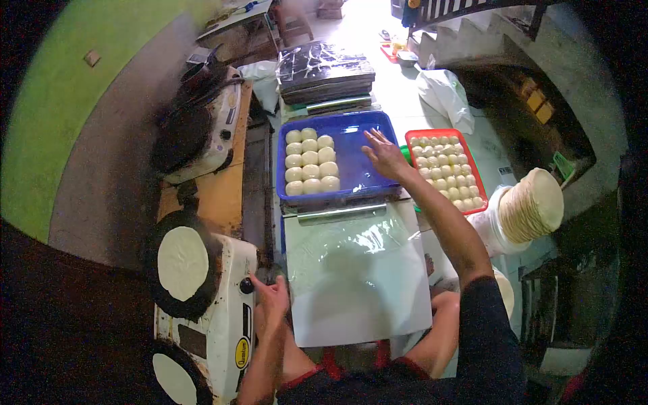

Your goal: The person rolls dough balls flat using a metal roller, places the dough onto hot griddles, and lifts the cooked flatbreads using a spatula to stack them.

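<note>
My left hand point(271, 301) is beside the black control knob point(247, 285) of a white two-burner gas stove point(233, 324). A fingertip is at the knob's edge and the thumb stands apart, with nothing visible between them. My right hand point(386, 156) reaches over the right part of a blue tray point(361, 125), fingers stretched out and holding nothing. Rows of smooth pale dough balls point(310, 158) fill the tray's left part. On the stove's black griddles lie two thin round flatbreads, the upper flatbread point(182, 263) whole in view and the lower flatbread point(174, 380) partly cut off.
A white plastic-covered board point(358, 290) lies before me, with a metal rod point(341, 214) at its far edge. Right of the blue tray is a red tray point(466, 152) of smaller dough balls. A stack of flatbreads point(536, 206) leans on a white container. Another stove point(219, 135) stands farther left.
</note>
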### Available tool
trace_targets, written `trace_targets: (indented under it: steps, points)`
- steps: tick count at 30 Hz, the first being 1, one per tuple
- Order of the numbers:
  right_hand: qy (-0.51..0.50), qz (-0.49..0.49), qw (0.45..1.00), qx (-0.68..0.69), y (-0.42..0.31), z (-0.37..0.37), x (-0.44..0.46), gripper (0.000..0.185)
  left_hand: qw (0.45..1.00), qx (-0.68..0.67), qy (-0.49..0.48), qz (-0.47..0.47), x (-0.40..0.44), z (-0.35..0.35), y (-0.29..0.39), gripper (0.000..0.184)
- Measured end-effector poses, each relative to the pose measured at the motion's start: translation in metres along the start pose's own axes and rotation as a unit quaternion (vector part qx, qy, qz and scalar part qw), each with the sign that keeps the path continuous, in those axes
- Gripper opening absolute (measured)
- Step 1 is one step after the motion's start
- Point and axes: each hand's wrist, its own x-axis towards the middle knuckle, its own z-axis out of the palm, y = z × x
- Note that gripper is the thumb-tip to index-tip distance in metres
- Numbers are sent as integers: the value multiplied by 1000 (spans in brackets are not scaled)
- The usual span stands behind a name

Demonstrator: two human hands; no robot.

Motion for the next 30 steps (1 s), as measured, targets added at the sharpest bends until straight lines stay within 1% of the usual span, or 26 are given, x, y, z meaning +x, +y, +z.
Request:
trace_targets:
  steps: [1, 2, 4, 6, 7, 8, 9, 10, 11, 12, 13, 15, 16, 17, 19, 20, 21, 22, 23, 25, 26, 27, 28, 29, 30]
  points:
    - [-25, -7, 998, -59, 9, 24, 18, 61, 998, 60, 22, 10, -12, -1, 8, 83]
    - [-72, 10, 993, -91, 8, 33, 23, 63, 989, 126, 50, 51, -24, 0, 20, 86]
    - [-164, 45, 973, -155, 4, 48, 33, 67, 966, 195, 79, 151, -18, 15, 21, 90]
    - [-180, 36, 971, -151, 5, 56, 51, 69, 942, 195, 74, 264, 3, 44, -2, 91]
    - [-193, 33, 969, -151, 7, 60, 56, 70, 934, 211, 43, 283, 5, 50, 5, 90]
    - [-160, 2, 977, -138, 9, 66, 58, 64, 925, 228, 8, 303, 10, 56, 12, 89]
    - [-170, 1, 979, -112, 13, 76, 67, 61, 915, 240, -28, 322, 13, 63, 19, 87]
    - [-173, 0, 981, -85, 10, 86, 83, 59, 911, 243, -35, 331, 17, 70, 22, 75]
    - [-173, 0, 983, -55, 5, 96, 93, 57, 904, 262, -56, 333, 20, 74, 25, 70]
    - [-98, 28, 994, -36, -15, 96, 95, 57, 896, 281, -77, 335, 20, 73, 33, 65]
    - [-99, 63, 993, 9, -24, 100, 98, 57, 887, 301, -96, 336, 19, 73, 36, 60]
    - [-93, 128, 982, 104, -45, 103, 110, 59, 883, 289, -95, 357, 20, 73, 36, 48]
    - [-30, 160, 970, 181, -55, 105, 114, 61, 881, 282, -91, 369, 24, 78, 35, 42]
    - [21, 161, 973, 161, -67, 107, 119, 50, 884, 276, -93, 365, 28, 87, 32, 36]
    - [70, 230, 937, 254, -64, 111, 129, 47, 892, 261, -94, 357, 40, 108, 16, 25]
    - [178, 187, 904, 342, -59, 112, 128, 40, 889, 239, -89, 381, 42, 107, 16, 12]
    - [222, 183, 870, 401, -43, 121, 137, 37, 890, 221, -80, 392, 48, 103, 17, 11]
    - [225, 147, 847, 458, -59, 87, 121, 37, 891, 201, -74, 401, 51, 101, 17, 10]
    - [225, 113, 823, 509, -78, 38, 93, 37, 893, 177, -71, 409, 49, 101, 17, 9]
    - [98, 106, 897, 417, -98, -31, 39, 36, 885, 192, -22, 424, 56, 102, 24, 9]
    - [29, 106, 924, 366, -102, -48, 12, 36, 870, 195, -13, 452, 58, 93, 33, 9]
    - [-88, 70, 937, 332, -105, -53, -22, 37, 875, 169, -15, 453, 63, 88, 43, 9]
    - [-203, 34, 932, 297, -107, -54, -57, 38, 865, 147, 3, 481, 67, 78, 62, 10]
    - [-288, -59, 916, 272, -101, -35, -92, 35, 865, 155, 31, 476, 54, 58, 88, 11]
    - [-335, -128, 911, 205, -122, -39, -129, 36, 869, 155, 26, 469, 41, 35, 118, 9]
